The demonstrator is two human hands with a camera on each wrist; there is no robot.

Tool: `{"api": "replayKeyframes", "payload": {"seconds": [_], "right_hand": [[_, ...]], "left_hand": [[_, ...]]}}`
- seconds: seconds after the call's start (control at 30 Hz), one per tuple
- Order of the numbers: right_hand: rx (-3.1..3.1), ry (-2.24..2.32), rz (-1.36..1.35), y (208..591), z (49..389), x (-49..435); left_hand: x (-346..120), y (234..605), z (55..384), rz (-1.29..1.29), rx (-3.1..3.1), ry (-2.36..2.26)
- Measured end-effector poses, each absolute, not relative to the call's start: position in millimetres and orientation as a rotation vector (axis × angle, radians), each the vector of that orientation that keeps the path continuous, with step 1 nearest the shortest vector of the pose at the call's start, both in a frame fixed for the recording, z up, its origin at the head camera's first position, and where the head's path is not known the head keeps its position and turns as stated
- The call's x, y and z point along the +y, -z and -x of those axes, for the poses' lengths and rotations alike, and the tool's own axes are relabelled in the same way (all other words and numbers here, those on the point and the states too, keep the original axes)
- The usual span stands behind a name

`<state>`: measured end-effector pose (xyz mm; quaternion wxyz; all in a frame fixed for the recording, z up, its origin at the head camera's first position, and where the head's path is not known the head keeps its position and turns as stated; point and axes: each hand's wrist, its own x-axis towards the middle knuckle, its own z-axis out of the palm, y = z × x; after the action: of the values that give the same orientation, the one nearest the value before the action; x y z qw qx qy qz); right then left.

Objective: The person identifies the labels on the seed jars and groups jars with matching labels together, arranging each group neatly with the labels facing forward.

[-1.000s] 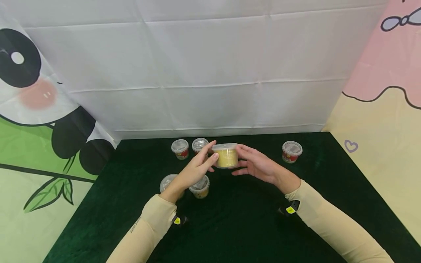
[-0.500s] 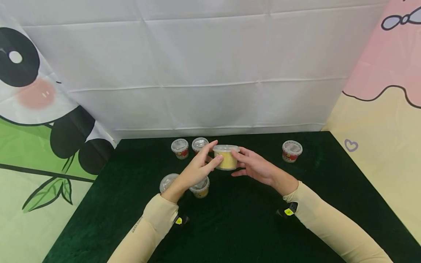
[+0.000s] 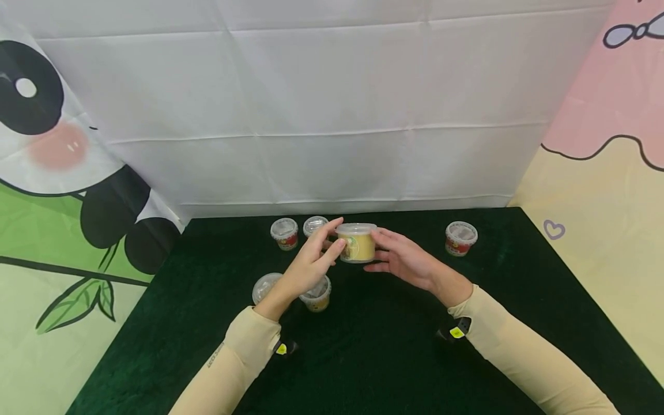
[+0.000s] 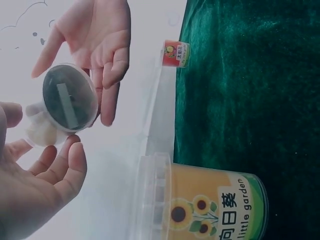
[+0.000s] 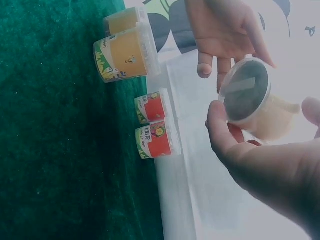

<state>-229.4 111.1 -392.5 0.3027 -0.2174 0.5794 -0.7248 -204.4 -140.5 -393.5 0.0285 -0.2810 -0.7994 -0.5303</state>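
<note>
A yellow plastic tub [image 3: 359,246] with a clear lid is held up above the dark green cloth between both hands. My left hand [image 3: 309,260] grips its left side, thumb in front. From the right, my right hand [image 3: 410,259] holds the tub by its edge with thumb and fingers, the lower fingers spread beneath. Part of a printed label with green shows on the tub's front. Both wrist views look at its round dark base [image 4: 70,97], which bears a pale strip.
Two small red tubs [image 3: 284,233] stand at the back left, one partly behind the left hand. Another red tub [image 3: 460,238] stands at the back right. Two yellow tubs [image 3: 316,294] sit by the left forearm. A white cloth wall [image 3: 332,115] rises behind the table.
The tub has been tipped a little and turned between the hands, so its printed label has come round to the front. The fingers have shifted slightly on it; the other tubs stay put.
</note>
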Motion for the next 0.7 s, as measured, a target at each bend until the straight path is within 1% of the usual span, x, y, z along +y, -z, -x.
{"api": "replayKeyframes", "payload": {"seconds": [0.3,0.7], "right_hand": [[1.528,1.947,0.552,391.7,227.0,111.7],[1.499,1.949,0.623,392.2,226.7,112.4]], "left_hand": [[-142.1,393.2,205.9,0.862,-2.463,1.677],[-137.6,394.7,204.2,0.912,-2.492,1.659]]}}
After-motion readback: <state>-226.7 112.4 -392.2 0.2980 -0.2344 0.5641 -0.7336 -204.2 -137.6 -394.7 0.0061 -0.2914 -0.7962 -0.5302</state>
